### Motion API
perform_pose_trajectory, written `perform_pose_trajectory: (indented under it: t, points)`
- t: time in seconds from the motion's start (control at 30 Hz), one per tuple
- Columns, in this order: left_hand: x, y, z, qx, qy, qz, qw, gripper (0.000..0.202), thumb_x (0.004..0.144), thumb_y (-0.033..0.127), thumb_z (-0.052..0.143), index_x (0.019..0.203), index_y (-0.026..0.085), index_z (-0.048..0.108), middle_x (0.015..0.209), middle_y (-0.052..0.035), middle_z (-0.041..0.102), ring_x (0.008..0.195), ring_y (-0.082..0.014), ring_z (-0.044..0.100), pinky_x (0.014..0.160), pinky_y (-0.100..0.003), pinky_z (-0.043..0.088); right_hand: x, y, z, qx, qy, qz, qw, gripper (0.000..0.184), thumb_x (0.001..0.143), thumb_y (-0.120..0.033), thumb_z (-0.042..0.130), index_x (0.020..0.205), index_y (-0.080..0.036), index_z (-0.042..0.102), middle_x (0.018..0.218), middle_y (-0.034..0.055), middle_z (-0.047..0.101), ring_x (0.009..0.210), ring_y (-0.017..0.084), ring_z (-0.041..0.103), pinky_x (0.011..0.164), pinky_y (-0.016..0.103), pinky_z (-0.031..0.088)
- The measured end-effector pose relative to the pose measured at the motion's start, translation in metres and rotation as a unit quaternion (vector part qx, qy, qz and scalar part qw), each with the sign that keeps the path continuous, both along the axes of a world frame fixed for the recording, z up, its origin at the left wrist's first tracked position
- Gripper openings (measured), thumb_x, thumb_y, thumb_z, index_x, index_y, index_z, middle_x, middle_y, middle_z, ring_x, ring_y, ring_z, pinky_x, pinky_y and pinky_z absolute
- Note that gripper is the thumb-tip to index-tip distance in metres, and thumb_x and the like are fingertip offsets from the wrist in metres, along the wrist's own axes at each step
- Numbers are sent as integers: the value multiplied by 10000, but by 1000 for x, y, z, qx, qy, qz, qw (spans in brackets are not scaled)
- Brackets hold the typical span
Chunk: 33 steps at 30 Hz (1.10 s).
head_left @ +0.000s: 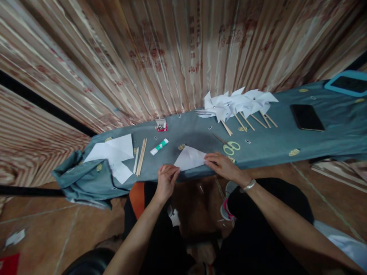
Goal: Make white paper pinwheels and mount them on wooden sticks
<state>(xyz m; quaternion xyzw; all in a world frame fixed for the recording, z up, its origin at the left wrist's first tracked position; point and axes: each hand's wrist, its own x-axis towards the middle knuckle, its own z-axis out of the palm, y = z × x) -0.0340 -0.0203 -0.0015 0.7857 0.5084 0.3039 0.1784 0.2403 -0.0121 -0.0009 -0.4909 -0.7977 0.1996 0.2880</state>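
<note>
A white sheet of paper folded into a triangle (190, 157) lies at the front edge of the cloth-covered table, between my two hands. My left hand (168, 180) pinches its left corner with thumb and fingers closed. At the right corner, my right hand (222, 165) has its fingers closed on the paper too. Green-handled scissors (231, 146) rest just beyond my right hand. Beyond my left hand is a green and white glue stick (159, 146), with several wooden sticks (141, 157) and a white pen-like stick (136, 160) to its left.
Several white paper pinwheels (237, 105) on sticks lie at the back. A small red box of metal pieces (161, 125) stands behind the glue stick. White paper sheets (114, 149) lie at left, a black phone (306, 117) and a blue-framed device (348, 83) at right. A curtain (172, 53) hangs behind.
</note>
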Motion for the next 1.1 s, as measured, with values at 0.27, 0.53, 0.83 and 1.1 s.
perform_pose_trajectory:
  t: [0.27, 0.53, 0.83, 1.1]
  points:
    - [7, 14, -2, 8, 16, 55, 998, 236, 945, 284, 520, 1045, 193, 713, 897, -75, 721, 899, -233, 634, 954, -451, 450, -8, 6, 1, -27, 47, -93, 994, 213, 922, -272, 567, 768, -196, 693, 852, 50, 728, 841, 209, 666, 807, 329, 487]
    - [36, -9, 1, 142, 168, -96, 971, 464, 967, 128, 393, 1423, 205, 430, 1464, -120, 522, 1451, -237, 350, 1199, -550, 186, -13, 15, 3, -22, 42, -133, 990, 163, 876, -260, 623, 731, -209, 678, 892, 55, 734, 895, 221, 666, 858, 358, 487]
    - [44, -12, -6, 55, 235, -118, 963, 693, 927, 275, 525, 1529, 139, 210, 1578, -184, 333, 1511, -305, 168, 1194, -597, 186, -15, 20, -7, 9, 14, -171, 985, 198, 861, -299, 630, 691, -211, 681, 1075, 102, 713, 1001, 265, 638, 933, 445, 475]
    - [45, -5, -3, 44, 238, -111, 964, 697, 928, 311, 525, 1530, 140, 217, 1580, -182, 330, 1504, -305, 202, 1193, -602, 171, -19, 27, -8, 21, 7, -185, 983, 181, 848, -273, 639, 685, -205, 680, 1058, 110, 719, 1015, 266, 643, 934, 439, 479]
